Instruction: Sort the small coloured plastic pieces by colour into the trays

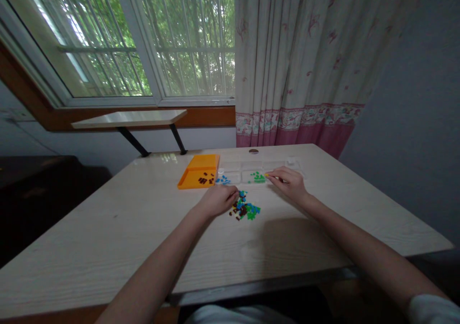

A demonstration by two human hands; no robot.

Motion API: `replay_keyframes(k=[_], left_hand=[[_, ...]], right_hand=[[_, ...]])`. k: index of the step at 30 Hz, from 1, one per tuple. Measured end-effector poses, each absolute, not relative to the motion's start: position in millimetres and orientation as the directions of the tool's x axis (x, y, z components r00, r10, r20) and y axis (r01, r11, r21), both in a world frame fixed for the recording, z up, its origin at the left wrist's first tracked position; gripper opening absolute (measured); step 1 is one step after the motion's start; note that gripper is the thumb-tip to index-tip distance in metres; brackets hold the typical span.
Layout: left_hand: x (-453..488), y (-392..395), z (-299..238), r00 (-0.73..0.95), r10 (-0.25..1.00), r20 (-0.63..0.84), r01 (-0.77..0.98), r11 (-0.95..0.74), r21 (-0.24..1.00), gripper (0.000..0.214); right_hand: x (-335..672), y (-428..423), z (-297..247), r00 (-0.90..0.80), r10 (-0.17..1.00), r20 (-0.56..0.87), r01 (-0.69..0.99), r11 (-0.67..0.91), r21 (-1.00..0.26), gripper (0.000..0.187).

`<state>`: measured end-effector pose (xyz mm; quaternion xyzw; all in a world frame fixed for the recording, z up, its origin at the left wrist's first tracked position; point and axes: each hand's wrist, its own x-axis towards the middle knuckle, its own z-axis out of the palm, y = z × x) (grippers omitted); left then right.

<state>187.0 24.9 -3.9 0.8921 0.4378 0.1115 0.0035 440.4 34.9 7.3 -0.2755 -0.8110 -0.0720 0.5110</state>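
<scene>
A small heap of tiny blue, green and brown pieces (245, 209) lies in the middle of the pale wooden table (143, 228). My left hand (218, 199) rests at the heap's left edge with fingers curled together over it. My right hand (290, 181) is farther right, pinching a tiny yellow piece (267, 175) beside the clear compartment box (251, 170). That box holds green pieces (257, 177) in one compartment and blue pieces (223, 180) in another. An orange tray (196, 173) left of the box holds a few brown pieces (205, 179).
A small dark round object (253, 150) lies at the table's far edge. A narrow shelf (129, 119) on black brackets sits under the window. A patterned curtain (305, 65) hangs behind the table. A dark cabinet (39, 194) stands to the left.
</scene>
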Motion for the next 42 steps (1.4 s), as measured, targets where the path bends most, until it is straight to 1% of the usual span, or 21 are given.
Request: replay_keyframes(k=[7, 10, 12, 14, 17, 19, 22, 24, 26, 31, 36, 39, 42], left_hand=[[187, 24, -3, 0.584, 0.789, 0.19, 0.786, -0.608, 0.109, 0.036], [187, 23, -1, 0.574, 0.799, 0.181, 0.792, -0.598, 0.123, 0.036], [186, 22, 1, 0.566, 0.804, 0.183, 0.795, -0.591, 0.138, 0.036], [185, 21, 3, 0.556, 0.809, 0.188, 0.797, -0.584, 0.154, 0.035], [182, 21, 6, 0.558, 0.815, 0.153, 0.793, -0.579, 0.188, 0.027], [179, 20, 8, 0.567, 0.815, 0.118, 0.785, -0.578, 0.221, 0.022], [176, 21, 9, 0.566, 0.822, 0.07, 0.776, -0.559, 0.292, 0.025], [174, 22, 9, 0.57, 0.822, 0.026, 0.766, -0.542, 0.346, 0.025], [173, 23, 8, 0.586, 0.81, -0.022, 0.75, -0.532, 0.392, 0.023], [170, 27, 5, 0.595, 0.801, -0.063, 0.731, -0.507, 0.457, 0.023], [169, 29, 2, 0.629, 0.773, -0.081, 0.694, -0.512, 0.506, 0.022], [170, 29, 2, 0.649, 0.757, -0.08, 0.668, -0.517, 0.535, 0.02], [170, 29, 1, 0.659, 0.749, -0.073, 0.645, -0.513, 0.566, 0.018]], right_hand=[[440, 36, 4, -0.351, 0.38, 0.856, 0.523, 0.837, -0.157, 0.01], [444, 37, 7, -0.425, 0.371, 0.826, 0.558, 0.826, -0.084, 0.013], [450, 40, 11, -0.503, 0.39, 0.771, 0.591, 0.806, -0.023, 0.017], [461, 45, 16, -0.563, 0.447, 0.695, 0.631, 0.776, 0.013, 0.02], [485, 60, 20, -0.581, 0.585, 0.567, 0.714, 0.7, 0.01, 0.021], [505, 71, 20, -0.51, 0.692, 0.511, 0.802, 0.597, -0.008, 0.019], [531, 84, 17, -0.374, 0.827, 0.42, 0.907, 0.42, -0.02, 0.017], [544, 90, 14, -0.288, 0.883, 0.372, 0.948, 0.318, -0.021, 0.017], [552, 93, 11, -0.227, 0.913, 0.338, 0.968, 0.249, -0.021, 0.018], [559, 95, 4, -0.162, 0.94, 0.301, 0.983, 0.182, -0.039, 0.019], [559, 95, 3, -0.123, 0.943, 0.31, 0.986, 0.151, -0.068, 0.023], [549, 93, 6, -0.152, 0.934, 0.323, 0.98, 0.186, -0.076, 0.025], [526, 85, 7, -0.239, 0.905, 0.352, 0.953, 0.288, -0.093, 0.024]])
